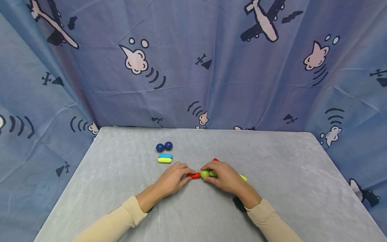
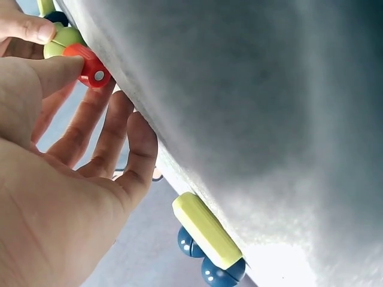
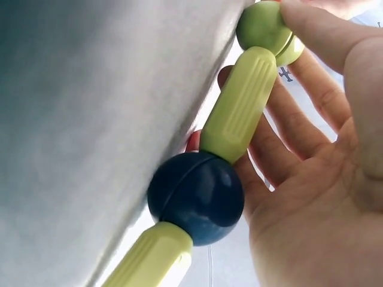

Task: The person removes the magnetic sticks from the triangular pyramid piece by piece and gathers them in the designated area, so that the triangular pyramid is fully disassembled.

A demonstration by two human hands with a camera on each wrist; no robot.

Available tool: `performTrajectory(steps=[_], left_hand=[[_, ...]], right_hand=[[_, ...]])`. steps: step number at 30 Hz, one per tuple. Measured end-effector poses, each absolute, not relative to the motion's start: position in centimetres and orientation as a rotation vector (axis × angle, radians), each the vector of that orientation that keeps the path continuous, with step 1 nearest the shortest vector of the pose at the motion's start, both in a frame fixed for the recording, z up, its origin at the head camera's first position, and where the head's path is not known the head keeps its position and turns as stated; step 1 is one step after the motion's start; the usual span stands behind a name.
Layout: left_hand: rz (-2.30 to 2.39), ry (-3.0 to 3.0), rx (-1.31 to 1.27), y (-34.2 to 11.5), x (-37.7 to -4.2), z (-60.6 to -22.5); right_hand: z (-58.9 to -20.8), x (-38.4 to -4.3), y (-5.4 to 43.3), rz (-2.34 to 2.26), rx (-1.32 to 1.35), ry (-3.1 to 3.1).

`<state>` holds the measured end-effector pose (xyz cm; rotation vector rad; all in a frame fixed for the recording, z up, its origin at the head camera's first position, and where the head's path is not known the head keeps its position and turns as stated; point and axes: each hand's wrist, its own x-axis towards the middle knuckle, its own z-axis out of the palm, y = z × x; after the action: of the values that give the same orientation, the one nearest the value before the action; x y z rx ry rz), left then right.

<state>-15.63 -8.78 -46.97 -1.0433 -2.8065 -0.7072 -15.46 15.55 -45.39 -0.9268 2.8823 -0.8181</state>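
Note:
My left hand (image 1: 173, 178) pinches a short red rod (image 1: 193, 175) between thumb and fingers. The rod's inner end meets a light green ball (image 1: 204, 174), which my right hand (image 1: 226, 176) holds between thumb and fingers. From that ball a green rod (image 3: 239, 101) runs to a dark blue ball (image 3: 197, 197), seen under the palm in the right wrist view. A yellow-green rod (image 3: 152, 257) continues from the blue ball's other side. Another red piece (image 1: 216, 159) peeks out beyond the right hand, mostly hidden; whether it is joined cannot be told.
Left of the hands, farther back, two dark blue balls (image 1: 164, 147) lie side by side. In front of them are a light blue rod (image 1: 165, 155) and a yellow-green rod (image 1: 164, 160). A patterned blue curtain (image 1: 181, 67) hangs behind the grey table (image 1: 121, 161).

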Motion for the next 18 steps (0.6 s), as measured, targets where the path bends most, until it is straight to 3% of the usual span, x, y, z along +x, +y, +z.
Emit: performTrajectory(steps=[18], left_hand=[[-0.641,-2.757,-1.076,-8.73,-15.63,-46.97]], right_hand=[[-45.31,-15.39,15.51,-0.826,-0.91,2.889]])
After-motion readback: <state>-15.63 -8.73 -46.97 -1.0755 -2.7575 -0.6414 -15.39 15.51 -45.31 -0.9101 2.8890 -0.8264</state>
